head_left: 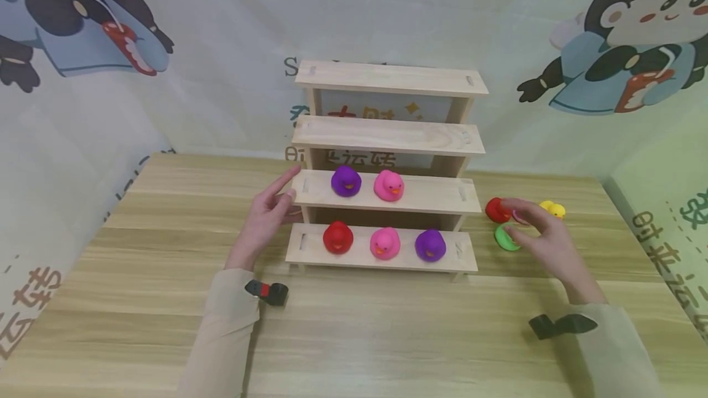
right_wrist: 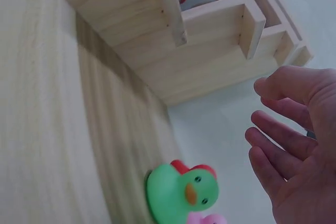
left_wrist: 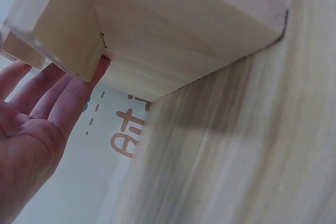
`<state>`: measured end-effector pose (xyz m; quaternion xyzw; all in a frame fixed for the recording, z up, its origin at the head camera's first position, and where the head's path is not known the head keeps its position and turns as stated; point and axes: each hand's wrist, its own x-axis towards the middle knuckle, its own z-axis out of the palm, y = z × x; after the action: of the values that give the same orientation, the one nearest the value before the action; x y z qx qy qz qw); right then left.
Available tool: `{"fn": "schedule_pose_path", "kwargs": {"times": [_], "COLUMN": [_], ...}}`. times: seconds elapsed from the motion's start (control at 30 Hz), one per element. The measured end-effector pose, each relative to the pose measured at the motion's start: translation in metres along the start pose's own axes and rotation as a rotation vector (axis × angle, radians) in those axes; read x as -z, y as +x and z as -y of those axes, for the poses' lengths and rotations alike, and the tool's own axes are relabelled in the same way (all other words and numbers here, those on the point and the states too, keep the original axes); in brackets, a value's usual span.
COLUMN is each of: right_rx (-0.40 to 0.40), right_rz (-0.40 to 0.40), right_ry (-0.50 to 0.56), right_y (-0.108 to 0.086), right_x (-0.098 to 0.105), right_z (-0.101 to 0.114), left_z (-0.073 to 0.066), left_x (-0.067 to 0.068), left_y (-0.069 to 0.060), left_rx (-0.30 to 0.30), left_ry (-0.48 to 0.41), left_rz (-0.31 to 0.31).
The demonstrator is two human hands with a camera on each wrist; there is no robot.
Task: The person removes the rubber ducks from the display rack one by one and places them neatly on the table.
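A four-step wooden shelf [head_left: 387, 136] stands on the table. My left hand [head_left: 261, 220] touches its left end at the second step from the bottom; in the left wrist view the fingers [left_wrist: 68, 100] lie fairly straight against the board. The lowest step carries a red duck [head_left: 338, 238], a pink duck [head_left: 385, 243] and a purple duck [head_left: 430, 245]. Above them sit another purple duck [head_left: 346, 181] and pink duck [head_left: 389, 185]. Right of the shelf, my right hand [head_left: 544, 241] hovers, fingers apart and holding nothing, over a green duck [right_wrist: 181, 192] and a red duck [head_left: 498, 209].
A yellow duck [head_left: 553, 209] and a partly hidden pink duck [right_wrist: 207, 219] are by the right hand. The wood-grain table [head_left: 359, 330] runs back to a printed cloth backdrop [head_left: 232, 29] with cartoon figures and lettering. The two upper steps [head_left: 387, 78] rise behind the ducks.
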<state>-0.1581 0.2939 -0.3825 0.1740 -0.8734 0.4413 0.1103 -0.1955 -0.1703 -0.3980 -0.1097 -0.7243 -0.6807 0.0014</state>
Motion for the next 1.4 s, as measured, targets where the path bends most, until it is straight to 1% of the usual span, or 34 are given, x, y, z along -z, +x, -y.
{"fn": "schedule_pose_path", "kwargs": {"times": [0.27, 0.4, 0.6, 0.83, 0.97, 1.07, 1.2, 1.4], "right_rx": [0.031, 0.045, 0.081, 0.115, 0.178, 0.209, 0.231, 0.242], "right_rz": [-0.010, -0.016, -0.015, 0.005, -0.006, -0.007, 0.000, 0.013], "right_ry": [-0.050, -0.068, -0.067, -0.009, 0.049, 0.080, 0.101, 0.202], "right_y": [0.011, 0.017, 0.026, 0.036, 0.042, 0.046, 0.050, 0.056], "right_x": [-0.004, -0.006, -0.007, -0.011, -0.017, -0.023, -0.028, -0.037], "right_z": [0.020, 0.030, 0.043, 0.057, 0.063, 0.066, 0.069, 0.072], "left_z": [0.000, 0.000, 0.000, 0.000, 0.001, 0.001, 0.000, 0.001], "left_x": [0.001, 0.001, 0.000, 0.000, 0.000, 0.000, -0.001, 0.000], "left_y": [0.000, -0.001, -0.001, 0.000, 0.000, 0.000, 0.000, 0.000], "left_rx": [-0.008, 0.003, 0.002, 0.003, 0.005, 0.007, 0.012, 0.004], "left_ry": [0.015, 0.006, 0.003, 0.006, -0.002, -0.005, -0.001, 0.003], "left_rz": [0.004, 0.003, 0.000, -0.003, -0.007, -0.007, -0.008, -0.012]}}
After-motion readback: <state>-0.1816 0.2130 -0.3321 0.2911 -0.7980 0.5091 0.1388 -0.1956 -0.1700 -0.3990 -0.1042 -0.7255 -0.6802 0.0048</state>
